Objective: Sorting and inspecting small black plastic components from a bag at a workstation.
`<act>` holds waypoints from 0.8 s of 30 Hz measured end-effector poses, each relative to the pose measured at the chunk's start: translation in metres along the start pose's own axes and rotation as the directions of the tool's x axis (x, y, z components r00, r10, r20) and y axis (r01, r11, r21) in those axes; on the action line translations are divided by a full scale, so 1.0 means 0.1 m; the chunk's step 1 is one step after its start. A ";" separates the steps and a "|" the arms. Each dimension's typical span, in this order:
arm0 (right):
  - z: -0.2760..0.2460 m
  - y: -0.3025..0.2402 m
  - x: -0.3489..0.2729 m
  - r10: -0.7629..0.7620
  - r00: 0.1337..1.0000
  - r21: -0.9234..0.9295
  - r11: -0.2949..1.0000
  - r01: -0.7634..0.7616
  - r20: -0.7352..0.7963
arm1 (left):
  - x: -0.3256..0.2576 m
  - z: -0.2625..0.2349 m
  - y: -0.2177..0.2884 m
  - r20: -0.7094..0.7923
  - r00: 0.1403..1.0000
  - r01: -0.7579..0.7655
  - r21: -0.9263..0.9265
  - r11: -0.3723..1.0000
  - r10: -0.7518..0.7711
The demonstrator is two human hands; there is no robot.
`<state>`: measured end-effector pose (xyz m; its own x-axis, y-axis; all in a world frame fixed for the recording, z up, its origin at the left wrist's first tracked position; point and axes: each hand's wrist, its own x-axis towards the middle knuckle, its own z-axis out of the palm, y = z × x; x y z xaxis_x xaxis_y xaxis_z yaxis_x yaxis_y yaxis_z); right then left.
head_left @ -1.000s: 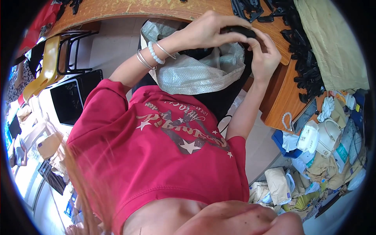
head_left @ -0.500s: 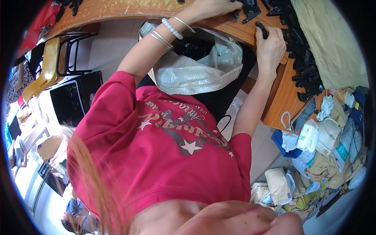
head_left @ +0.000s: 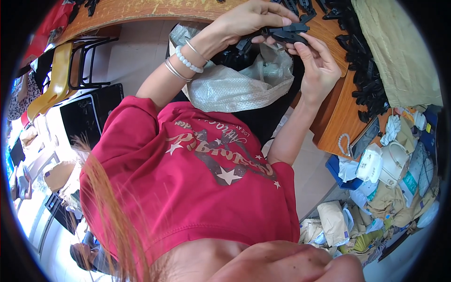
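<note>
Clamping elongated black plastic parts (head_left: 289, 35), left hand (head_left: 245, 19) and right hand (head_left: 319, 75) sit close together. Handling appears unfinished: similar black pieces (head_left: 369, 87) crowd the orange-brown wooden bench (head_left: 342, 105).

red shirt (head_left: 188, 192) | pale script lettering (head_left: 251, 165) | white packet (head_left: 370, 165) | tiny print

One woven sack (head_left: 235, 96) sat below the fingers (head_left: 306, 55) of two hands (head_left: 246, 19) (head_left: 320, 81), one yellow chair (head_left: 60, 77) far left of them, one white handbag (head_left: 392, 165) right; beaded bracelets (head_left: 187, 61) (head_left: 340, 142) numbered two, left and right.
</note>
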<state>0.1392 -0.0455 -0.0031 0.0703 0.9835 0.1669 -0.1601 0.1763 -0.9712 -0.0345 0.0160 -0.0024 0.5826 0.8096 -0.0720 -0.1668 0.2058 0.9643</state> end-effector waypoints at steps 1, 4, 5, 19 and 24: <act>0.03 0.01 -0.02 -0.081 0.996 -0.078 0.994 0.078 -0.043 | -0.01 0.02 0.06 0.002 1.000 0.000 -0.002 1.000 0.000; 0.11 0.06 -0.06 -0.235 0.968 -0.284 0.938 0.200 -0.093 | -0.07 0.09 0.24 -0.143 0.982 0.163 0.323 0.932 -0.122; 0.12 0.08 -0.08 -0.304 0.947 -0.406 0.882 0.241 -0.098 | -0.10 0.11 0.23 -0.115 0.993 0.028 0.491 0.871 0.032; 0.09 0.18 -0.13 -0.342 0.912 -0.279 0.920 0.276 -0.226 | -0.16 0.24 -0.06 0.002 0.931 -0.282 0.643 0.712 0.366; -0.04 0.11 -0.07 -0.181 0.982 -0.200 0.966 0.166 -0.059 | -0.08 0.13 -0.16 0.168 0.781 -0.519 0.711 0.475 0.602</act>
<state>0.1406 -0.0501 -0.0157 0.1556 0.9313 0.3294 0.0539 0.3250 -0.9442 -0.0263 -0.0006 -0.0136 0.4880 0.6637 0.5669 0.1844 -0.7132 0.6763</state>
